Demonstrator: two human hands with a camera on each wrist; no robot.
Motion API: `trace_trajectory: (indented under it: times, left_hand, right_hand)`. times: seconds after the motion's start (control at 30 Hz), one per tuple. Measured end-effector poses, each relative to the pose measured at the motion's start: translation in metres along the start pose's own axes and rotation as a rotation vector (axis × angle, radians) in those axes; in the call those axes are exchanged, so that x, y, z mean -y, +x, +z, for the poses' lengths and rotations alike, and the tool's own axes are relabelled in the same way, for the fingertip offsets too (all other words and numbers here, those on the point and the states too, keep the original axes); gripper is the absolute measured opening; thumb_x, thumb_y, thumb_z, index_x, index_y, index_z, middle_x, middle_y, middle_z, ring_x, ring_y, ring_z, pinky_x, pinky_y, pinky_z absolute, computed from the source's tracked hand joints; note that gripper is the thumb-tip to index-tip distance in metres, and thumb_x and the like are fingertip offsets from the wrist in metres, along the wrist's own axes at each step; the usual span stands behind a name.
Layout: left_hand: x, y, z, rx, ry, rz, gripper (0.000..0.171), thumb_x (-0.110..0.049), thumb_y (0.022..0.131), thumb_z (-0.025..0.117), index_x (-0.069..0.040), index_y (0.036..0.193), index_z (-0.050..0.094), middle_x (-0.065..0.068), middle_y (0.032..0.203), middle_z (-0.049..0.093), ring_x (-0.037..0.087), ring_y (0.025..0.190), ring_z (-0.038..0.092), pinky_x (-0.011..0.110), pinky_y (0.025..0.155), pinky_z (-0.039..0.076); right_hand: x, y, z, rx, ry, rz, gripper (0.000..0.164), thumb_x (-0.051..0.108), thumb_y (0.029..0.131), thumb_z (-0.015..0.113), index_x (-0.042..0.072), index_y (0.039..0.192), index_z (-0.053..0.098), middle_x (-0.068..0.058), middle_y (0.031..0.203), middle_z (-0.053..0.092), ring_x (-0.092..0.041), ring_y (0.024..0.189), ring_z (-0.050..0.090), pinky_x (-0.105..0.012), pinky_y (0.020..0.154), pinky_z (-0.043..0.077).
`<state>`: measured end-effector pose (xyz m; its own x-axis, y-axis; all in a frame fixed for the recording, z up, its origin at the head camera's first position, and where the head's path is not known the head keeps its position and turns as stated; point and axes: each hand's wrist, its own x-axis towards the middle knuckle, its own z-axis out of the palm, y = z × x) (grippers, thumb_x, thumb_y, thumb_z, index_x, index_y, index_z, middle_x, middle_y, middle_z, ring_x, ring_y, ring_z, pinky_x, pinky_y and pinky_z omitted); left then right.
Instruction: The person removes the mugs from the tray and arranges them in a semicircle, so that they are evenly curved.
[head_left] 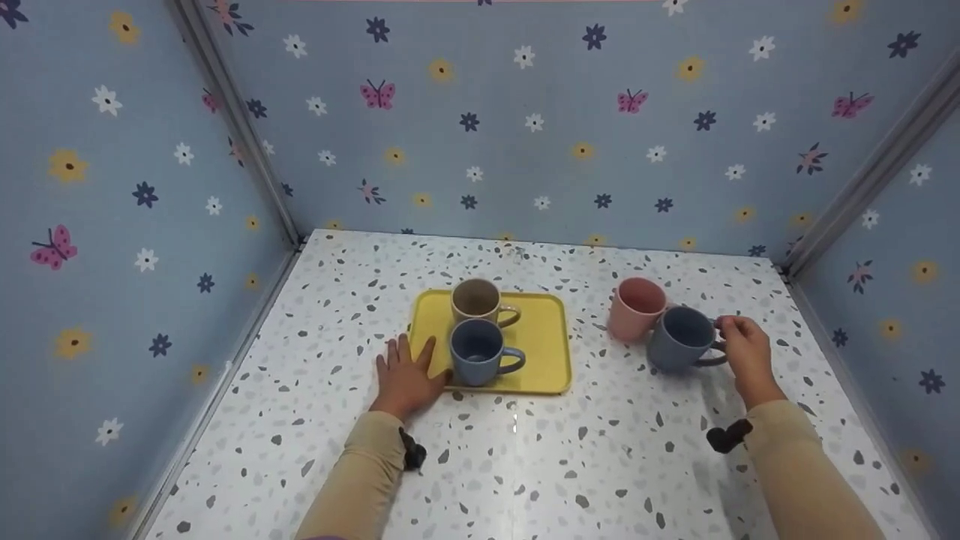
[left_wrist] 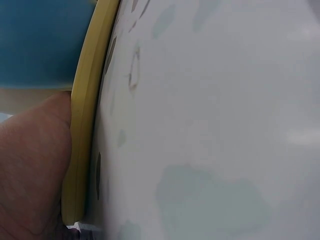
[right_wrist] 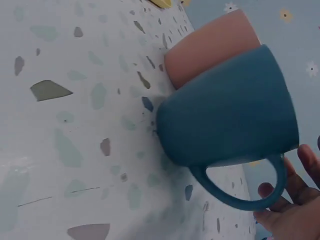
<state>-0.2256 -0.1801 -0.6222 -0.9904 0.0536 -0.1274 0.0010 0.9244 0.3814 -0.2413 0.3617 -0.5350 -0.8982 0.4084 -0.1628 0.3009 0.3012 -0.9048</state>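
The right blue mug [head_left: 675,345] is on the right part of the table [head_left: 577,450], just in front of the pink mug [head_left: 630,319]. The right hand [head_left: 746,352] comes to it from its handle side and seems to pinch the handle [right_wrist: 240,204] between thumb and fingers, while some other fingers stand apart. I suppose the handle is chosen because it faces this hand and the pink mug crowds the opposite side.

The left hand [head_left: 409,381] lies with fingers spread over the near left corner of the yellow tray [head_left: 546,337], its thumb across the rim beside the left blue mug [head_left: 474,367]. It grips nothing; probably it steadies the tray. On the tray, this mug and the brown mug [head_left: 472,300] behind it are upright, both handles turned to the right, which perhaps keeps them easy to take.

The front mug hides the lower part of the brown one, so I cannot tell if they touch. Most of the pink mug's handle is concealed too. The left wrist view cuts off the hand and shows no fingertips clearly. Whether the right blue mug is slightly raised, I cannot say.
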Motion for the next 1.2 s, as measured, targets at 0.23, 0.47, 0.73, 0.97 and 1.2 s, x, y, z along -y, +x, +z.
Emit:
trace_trajectory:
  times: [0.23,0.47,0.73,0.97,1.2]
  left_hand:
    - [0.001,0.0,0.001,-0.011,0.008,0.008,0.079,-0.065,0.097,0.046,-0.026,0.162,0.025,0.033,0.164,0.002,0.053,0.15,0.0,0.069,0.117,0.001]
    - [0.001,-0.001,-0.001,-0.005,0.005,0.006,0.08,-0.065,0.097,0.047,-0.026,0.162,0.025,0.033,0.164,0.002,0.053,0.15,-0.001,0.069,0.117,0.0]
    - [0.0,-0.001,-0.001,-0.025,0.024,0.02,0.077,-0.06,0.097,0.049,-0.022,0.161,0.029,0.034,0.163,0.008,0.053,0.15,0.004,0.07,0.117,0.005]
    - [0.0,-0.002,-0.002,-0.011,0.016,0.011,0.077,-0.061,0.098,0.048,-0.023,0.162,0.027,0.034,0.163,0.006,0.053,0.15,0.002,0.07,0.117,0.003]
    - [-0.003,-0.002,-0.004,-0.012,0.019,0.014,0.078,-0.063,0.097,0.048,-0.024,0.162,0.026,0.034,0.163,0.005,0.053,0.15,0.002,0.069,0.117,0.003]
  right_hand:
    - [0.032,0.0,0.007,-0.077,0.023,-0.095,0.036,0.037,0.111,0.035,0.012,0.125,0.057,-0.009,0.136,0.055,-0.023,0.134,0.046,-0.04,0.111,0.036]
    - [0.055,-0.007,0.027,-0.085,0.021,-0.212,0.04,0.038,0.11,0.037,0.008,0.128,0.058,-0.007,0.133,0.06,-0.022,0.133,0.049,-0.04,0.114,0.036]
    - [0.071,-0.018,0.065,-0.022,0.039,-0.363,0.039,0.032,0.11,0.04,0.002,0.126,0.058,-0.011,0.127,0.061,-0.021,0.132,0.052,-0.04,0.113,0.037]
    - [0.08,-0.025,0.099,0.021,0.136,-0.394,0.03,0.024,0.11,0.043,0.003,0.124,0.058,-0.012,0.124,0.062,-0.024,0.122,0.057,-0.039,0.106,0.045]
    - [0.083,-0.036,0.123,0.066,0.201,-0.494,0.027,0.015,0.108,0.047,-0.005,0.12,0.06,-0.019,0.123,0.065,-0.025,0.12,0.06,-0.038,0.108,0.045]
